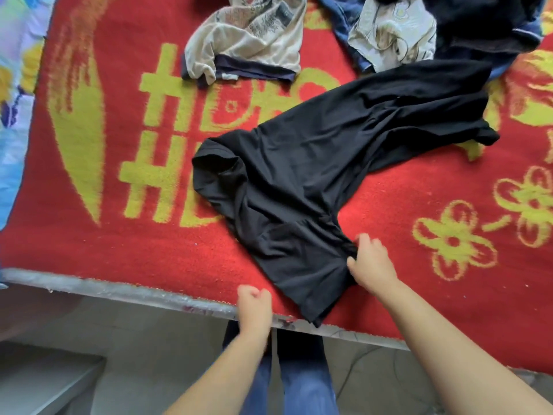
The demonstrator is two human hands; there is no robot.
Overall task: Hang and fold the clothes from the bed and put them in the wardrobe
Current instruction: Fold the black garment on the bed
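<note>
At the bed's near edge the left hand (254, 298) is curled into a loose fist holding nothing, while the right hand (369, 260) has its fingers (363, 239) bunching the hem of the black trousers (314, 172), which lie spread, unfolded, across the red blanket (134, 235). Farther back a beige printed shirt (248, 40) and a heap of dark clothes (434, 31) wait untouched, so most of the folding appears still to be done; no wardrobe is in view.

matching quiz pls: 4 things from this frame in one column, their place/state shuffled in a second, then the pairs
Things:
1. black garment
2. beige printed top
3. left hand
4. right hand

Place or state:
A. crumpled at the far side of the red blanket
B. fingers curled, holding nothing, at the bed's near edge
C. spread out mid-blanket
D. gripping the black garment's near right edge

Pairs: 1-C, 2-A, 3-B, 4-D
</note>
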